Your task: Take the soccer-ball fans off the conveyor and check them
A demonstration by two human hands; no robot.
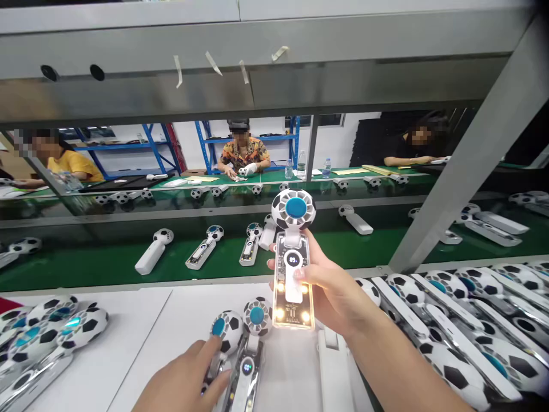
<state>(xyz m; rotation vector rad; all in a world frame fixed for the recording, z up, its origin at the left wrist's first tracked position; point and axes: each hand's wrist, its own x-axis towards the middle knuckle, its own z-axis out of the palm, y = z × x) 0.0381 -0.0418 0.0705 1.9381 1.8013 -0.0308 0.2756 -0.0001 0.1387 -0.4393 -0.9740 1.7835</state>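
My right hand (337,289) holds up a handheld fan (291,317) with a football-patterned head and a blue centre. Its clear body glows with warm lights, the small display reads about 89, and my thumb presses on the white button strip. Lower left, my left hand (184,375) has its fingers and thumb round a second football fan (231,329) on the white tabletop; its handle is mostly hidden. Right beside that one lies another fan (247,369), its display lit at about 100. A white fan handle (335,372) lies below my right forearm.
Football fans are piled at the left (60,332) and lie in rows at the right (463,332). Beyond the tabletop, a green conveyor belt (115,252) carries scattered fans. A grey metal post (463,137) and overhead beam frame the bench. Several people sit across the line.
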